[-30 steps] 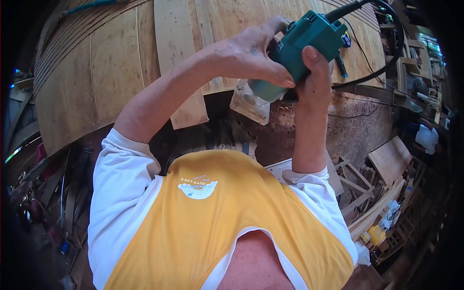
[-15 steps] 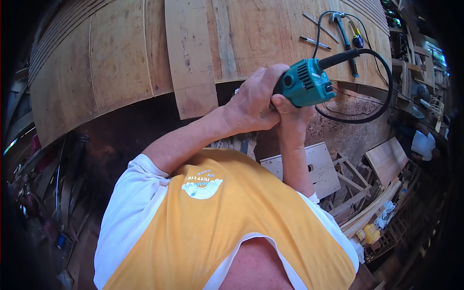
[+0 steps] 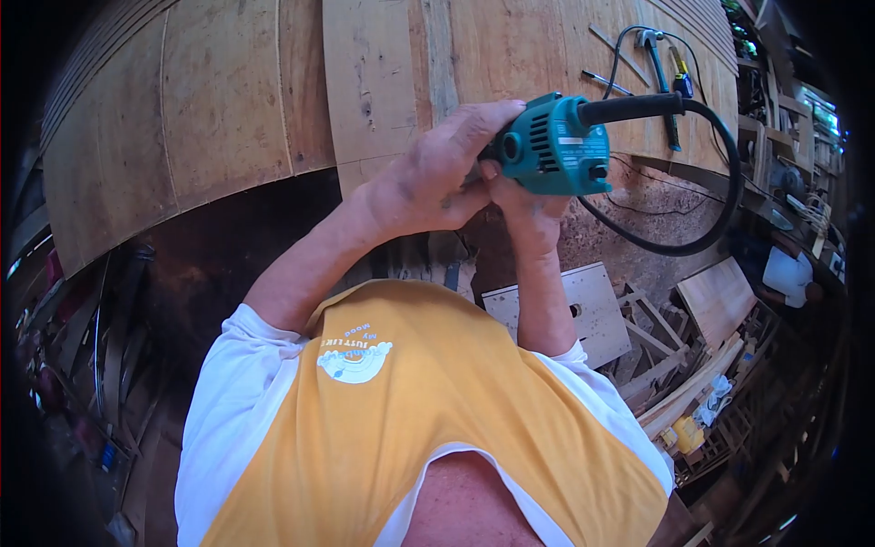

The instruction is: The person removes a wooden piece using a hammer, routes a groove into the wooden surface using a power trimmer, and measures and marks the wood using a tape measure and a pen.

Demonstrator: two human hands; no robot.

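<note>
A teal corded trim router (image 3: 558,150) lies sideways in front of me, its vented motor end and thick black cord pointing right. My left hand (image 3: 437,169) is closed around its far-left end, thumb along the upper side. From below, my right hand (image 3: 530,208) grips the same tool, its thumb close to the left hand's fingers. The router's base end and most of my fingers are hidden behind my hands. A wide wooden panel (image 3: 228,82) extends beyond them, with a separate board (image 3: 369,82) lying across it.
On the panel's right side lie a hammer (image 3: 658,77), a yellow-and-black cutter (image 3: 681,77) and a pen (image 3: 606,82). The black cord (image 3: 732,196) loops down past the panel's edge. Scrap wood (image 3: 670,397) and a white pierced board (image 3: 583,314) are below right.
Both hands and the router have moved slightly left, and the router has turned so its cord end sits more level. My left hand's grip looks shifted, thumb more extended.
</note>
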